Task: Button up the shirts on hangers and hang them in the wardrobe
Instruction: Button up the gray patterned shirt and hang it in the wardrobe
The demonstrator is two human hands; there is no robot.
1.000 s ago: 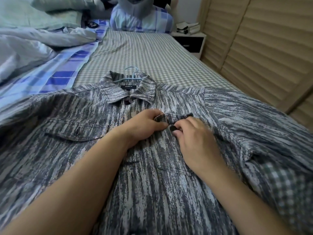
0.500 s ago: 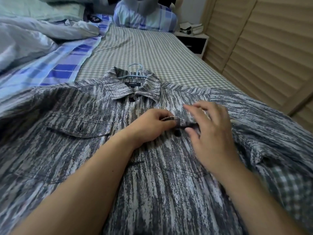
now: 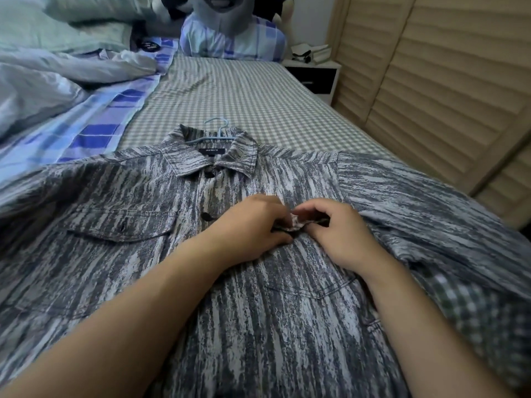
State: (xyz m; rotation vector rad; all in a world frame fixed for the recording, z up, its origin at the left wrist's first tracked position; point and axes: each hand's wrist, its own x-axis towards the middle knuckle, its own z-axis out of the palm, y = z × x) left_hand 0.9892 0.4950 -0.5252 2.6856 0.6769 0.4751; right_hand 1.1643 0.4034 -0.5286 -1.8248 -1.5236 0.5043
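Right hand (image 3: 339,234), splayed a half-second ago, now curls back, pinching pocket flap (image 3: 311,222) beside left hand (image 3: 253,225), also pinching. Shirt (image 3: 287,326) soft, light; grip at flap edge.

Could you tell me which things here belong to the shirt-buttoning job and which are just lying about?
Part of the job: grey streaked shirt, blue hanger, left hand, right hand, both pinching the shirt front.

Lying about: rumpled bedding, pillow, bedside table, books.
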